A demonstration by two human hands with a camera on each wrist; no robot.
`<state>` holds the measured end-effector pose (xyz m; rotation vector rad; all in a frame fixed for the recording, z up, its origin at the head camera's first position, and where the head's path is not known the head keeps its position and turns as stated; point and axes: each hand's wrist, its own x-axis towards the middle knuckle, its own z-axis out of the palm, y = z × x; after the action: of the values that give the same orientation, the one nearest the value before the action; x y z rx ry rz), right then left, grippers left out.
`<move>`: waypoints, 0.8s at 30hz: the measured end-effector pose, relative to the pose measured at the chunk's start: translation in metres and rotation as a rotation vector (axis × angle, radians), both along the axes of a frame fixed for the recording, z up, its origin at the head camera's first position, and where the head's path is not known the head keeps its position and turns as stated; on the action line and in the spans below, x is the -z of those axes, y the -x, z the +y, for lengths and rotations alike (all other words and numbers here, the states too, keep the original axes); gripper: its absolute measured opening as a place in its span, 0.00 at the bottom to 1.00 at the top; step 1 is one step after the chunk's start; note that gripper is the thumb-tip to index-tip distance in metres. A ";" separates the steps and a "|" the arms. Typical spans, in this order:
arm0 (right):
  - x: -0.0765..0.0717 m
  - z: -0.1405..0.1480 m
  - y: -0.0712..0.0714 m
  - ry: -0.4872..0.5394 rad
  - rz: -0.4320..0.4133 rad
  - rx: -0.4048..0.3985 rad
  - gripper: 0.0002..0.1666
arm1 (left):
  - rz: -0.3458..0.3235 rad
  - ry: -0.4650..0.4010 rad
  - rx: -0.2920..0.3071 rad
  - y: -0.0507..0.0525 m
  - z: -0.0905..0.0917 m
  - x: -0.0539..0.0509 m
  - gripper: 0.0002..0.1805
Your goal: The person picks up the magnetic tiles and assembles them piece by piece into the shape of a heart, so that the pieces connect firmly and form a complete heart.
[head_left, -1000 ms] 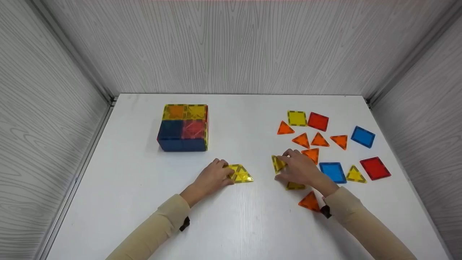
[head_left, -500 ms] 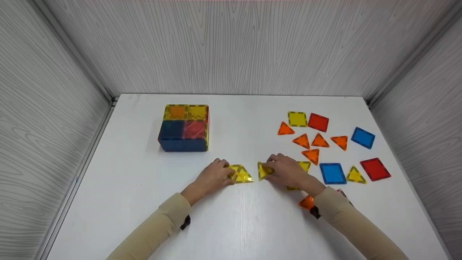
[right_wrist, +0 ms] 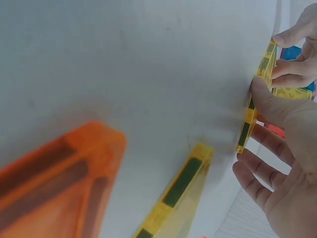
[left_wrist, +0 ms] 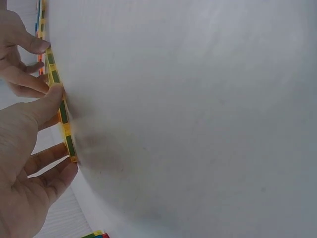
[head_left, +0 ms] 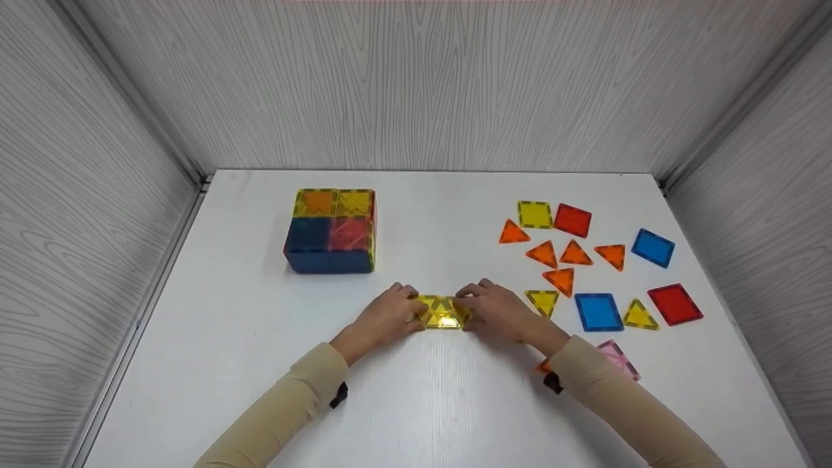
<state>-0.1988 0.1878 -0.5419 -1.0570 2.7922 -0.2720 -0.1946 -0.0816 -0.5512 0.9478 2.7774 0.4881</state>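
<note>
Flat on the white table lies a row of see-through yellow triangle magnetic tiles (head_left: 442,313), set edge to edge. At the row's left end my left hand (head_left: 383,316) grips it between thumb and fingers. My right hand (head_left: 499,313) pinches the yellow triangle tile at the right end, which meets the others. The left wrist view shows the left thumb (left_wrist: 48,101) on the near edge of the row (left_wrist: 64,114). In the right wrist view the right thumb (right_wrist: 265,96) presses the same near edge. Fingers cover both ends of the row.
A low box of coloured magnetic tiles (head_left: 329,234) stands at the back left. To the right lie several loose orange triangles (head_left: 561,281), yellow triangles (head_left: 640,315), blue squares (head_left: 598,312) and red squares (head_left: 676,304). A pink square (head_left: 619,359) is partly behind the right sleeve.
My right hand has moved left with a yellow triangle tile and brought it against the row. The left hand has hardly moved. A loose yellow triangle and the pink square now show more.
</note>
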 end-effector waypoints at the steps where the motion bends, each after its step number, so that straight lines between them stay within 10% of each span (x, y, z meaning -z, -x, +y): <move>1: 0.000 -0.001 -0.001 0.000 -0.003 0.007 0.30 | -0.004 -0.008 -0.001 0.000 0.000 0.000 0.21; 24: -0.002 0.001 0.008 0.101 -0.066 0.099 0.21 | -0.004 -0.052 0.052 0.011 -0.011 -0.007 0.24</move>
<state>-0.2072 0.1892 -0.5395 -0.9127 2.8014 -0.4558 -0.2060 -0.0927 -0.5438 1.0258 2.7413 0.5563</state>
